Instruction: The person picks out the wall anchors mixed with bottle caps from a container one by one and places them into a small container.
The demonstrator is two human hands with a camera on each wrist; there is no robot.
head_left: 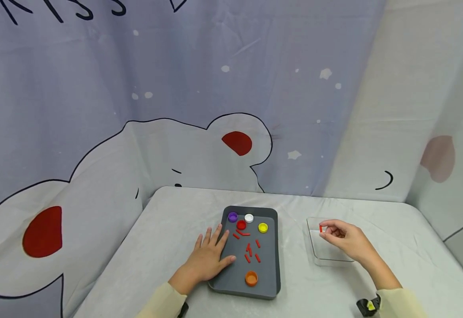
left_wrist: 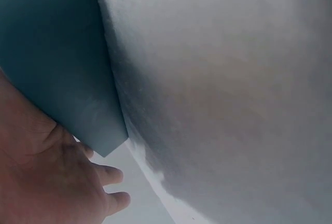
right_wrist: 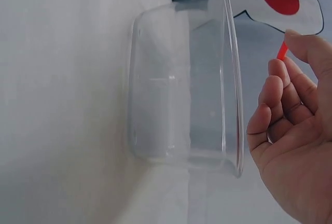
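Observation:
My right hand (head_left: 348, 240) pinches a small red stick (head_left: 320, 229) between thumb and finger, over a clear plastic box (head_left: 331, 259). In the right wrist view the red stick (right_wrist: 282, 51) shows at the fingertips, beyond the rim of the clear box (right_wrist: 179, 94). My left hand (head_left: 205, 260), fingers spread, rests across the left edge of a grey tray (head_left: 268, 269). Several similar red sticks (head_left: 257, 243) lie scattered on the tray. The left wrist view shows part of the left hand (left_wrist: 57, 177) against the tray's side (left_wrist: 62, 63).
On the tray's far part stand small round purple (head_left: 233, 217), white (head_left: 249, 218), red (head_left: 241, 225) and yellow (head_left: 263, 228) cups or caps. An orange one (head_left: 251, 278) stands near its front. White cloth (head_left: 295, 282) covers the table; a printed curtain (head_left: 199, 79) hangs behind.

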